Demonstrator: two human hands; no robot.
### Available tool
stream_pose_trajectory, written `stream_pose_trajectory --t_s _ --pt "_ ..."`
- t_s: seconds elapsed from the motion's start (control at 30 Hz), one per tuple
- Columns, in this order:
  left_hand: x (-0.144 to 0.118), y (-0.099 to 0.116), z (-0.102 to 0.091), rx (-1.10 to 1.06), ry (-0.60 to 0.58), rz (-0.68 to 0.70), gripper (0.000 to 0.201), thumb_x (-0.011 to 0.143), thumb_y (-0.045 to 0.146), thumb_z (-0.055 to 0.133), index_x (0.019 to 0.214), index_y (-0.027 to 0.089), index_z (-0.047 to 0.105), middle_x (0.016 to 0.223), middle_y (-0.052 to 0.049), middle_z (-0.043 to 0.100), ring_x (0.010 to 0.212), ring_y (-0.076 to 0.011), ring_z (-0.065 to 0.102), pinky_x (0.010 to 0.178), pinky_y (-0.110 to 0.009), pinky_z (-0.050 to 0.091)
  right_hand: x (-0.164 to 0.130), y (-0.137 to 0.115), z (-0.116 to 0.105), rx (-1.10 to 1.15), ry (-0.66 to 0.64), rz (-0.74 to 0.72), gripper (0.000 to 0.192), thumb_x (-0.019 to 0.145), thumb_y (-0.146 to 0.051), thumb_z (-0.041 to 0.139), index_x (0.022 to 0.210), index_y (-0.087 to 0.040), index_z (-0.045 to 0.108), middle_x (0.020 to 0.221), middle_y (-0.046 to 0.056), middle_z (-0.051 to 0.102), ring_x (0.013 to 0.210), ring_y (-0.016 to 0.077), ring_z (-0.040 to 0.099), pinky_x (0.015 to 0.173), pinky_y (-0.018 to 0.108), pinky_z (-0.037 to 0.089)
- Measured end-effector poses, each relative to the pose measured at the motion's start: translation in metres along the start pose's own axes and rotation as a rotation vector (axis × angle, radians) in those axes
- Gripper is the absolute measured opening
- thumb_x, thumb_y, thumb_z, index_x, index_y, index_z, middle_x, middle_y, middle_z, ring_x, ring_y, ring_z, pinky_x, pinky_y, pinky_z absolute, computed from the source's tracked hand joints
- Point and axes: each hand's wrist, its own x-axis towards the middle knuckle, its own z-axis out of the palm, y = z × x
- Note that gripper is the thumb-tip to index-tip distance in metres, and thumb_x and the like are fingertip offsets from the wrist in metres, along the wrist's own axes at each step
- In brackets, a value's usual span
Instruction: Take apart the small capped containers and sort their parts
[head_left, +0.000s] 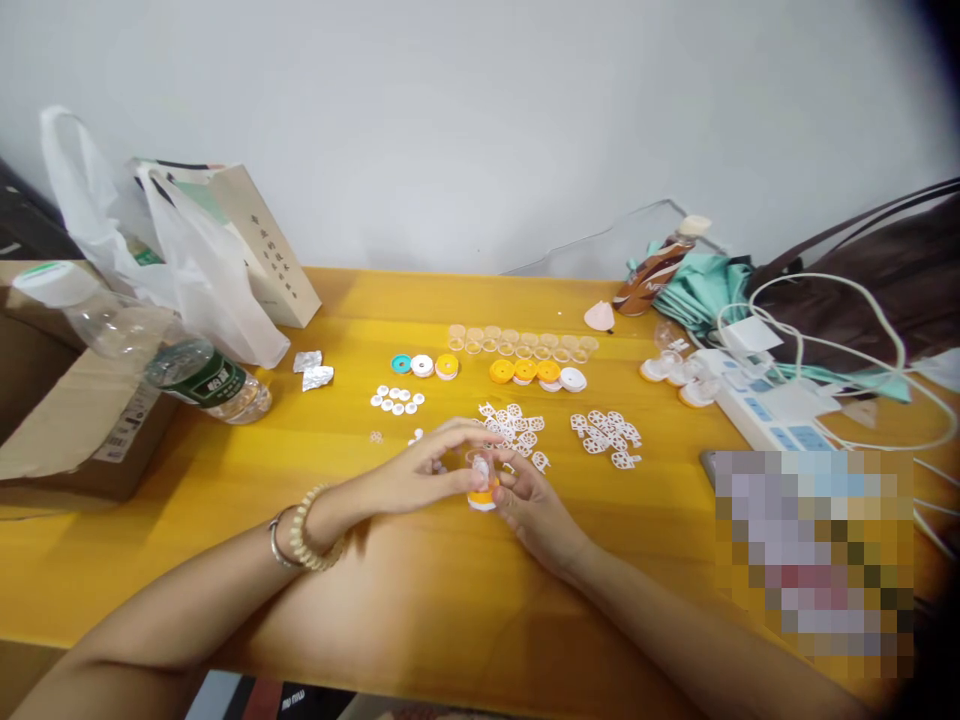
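Observation:
Between both hands, low over the table, is a small toy-like piece (482, 496) with a clear cup-shaped top and an orange-and-white round base. My left hand (442, 465) curls over it from the left, fingers at the clear top. From the right, my right hand (536, 510) grips the base with thumb and fingers. Just beyond the hands lies a pile of white wheel-shaped plastic parts (517, 428), with a second pile (606, 436) to its right. Farther back are orange and white round bases (526, 371), a teal ring (401, 364), and rows of clear cups (521, 343).
Small white discs (397, 400) and foil pieces (315, 376) lie left. A water bottle (214, 380), cardboard box (67, 420) and bags (202, 290) stand at far left. On the right are assembled pieces (679, 375), a power strip (769, 405), cables and a brown drink bottle (660, 270).

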Motion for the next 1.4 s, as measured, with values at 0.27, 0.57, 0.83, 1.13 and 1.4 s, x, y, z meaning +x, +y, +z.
stream_pose_trajectory --t_s 0.27,0.57,0.83,1.13,1.4 --pt "0.000 -0.001 -0.006 0.053 0.042 -0.080 0.027 0.082 0.029 0.061 0.106 0.017 0.059 0.095 -0.007 0.063 0.089 -0.0168 0.058 0.081 -0.033 0.048 0.000 0.000 0.001 -0.060 -0.007 -0.008 0.041 0.067 -0.036 0.075 0.094 -0.025 0.046 0.087 0.000 0.069 0.084 0.0170 0.065 0.080 0.033 0.048" --pt "-0.001 0.020 -0.015 0.223 -0.169 0.012 0.030 0.087 0.024 0.053 0.117 0.024 0.056 0.106 -0.009 0.060 0.095 -0.0177 0.058 0.086 -0.034 0.047 -0.002 -0.002 0.007 -0.121 -0.056 -0.026 0.045 0.067 -0.031 0.076 0.093 -0.025 0.040 0.093 0.000 0.067 0.089 0.0150 0.064 0.084 0.033 0.045" --pt "-0.002 0.028 -0.015 0.319 -0.327 0.078 0.030 0.089 0.019 0.048 0.119 0.022 0.054 0.112 -0.009 0.057 0.101 -0.0162 0.055 0.087 -0.029 0.044 -0.004 0.003 0.008 -0.152 -0.074 -0.067 0.046 0.067 -0.025 0.075 0.094 -0.027 0.038 0.090 -0.004 0.062 0.083 0.0106 0.061 0.076 0.026 0.046" --pt "-0.006 0.033 -0.008 0.655 -0.202 0.042 0.036 0.082 0.039 0.059 0.110 0.017 0.054 0.103 -0.010 0.060 0.093 -0.0204 0.057 0.081 -0.031 0.046 -0.005 0.009 0.008 -0.224 -0.076 -0.085 0.043 0.068 -0.027 0.074 0.098 -0.026 0.043 0.097 0.000 0.061 0.090 0.0136 0.059 0.079 0.029 0.047" --pt "-0.006 0.041 -0.017 0.548 -0.369 0.100 0.027 0.090 0.014 0.042 0.110 0.021 0.059 0.108 -0.008 0.061 0.099 -0.0169 0.057 0.085 -0.030 0.046 -0.004 0.010 0.008 -0.227 -0.059 -0.076 0.044 0.067 -0.023 0.075 0.094 -0.026 0.041 0.092 -0.002 0.060 0.087 0.0125 0.060 0.075 0.027 0.047"
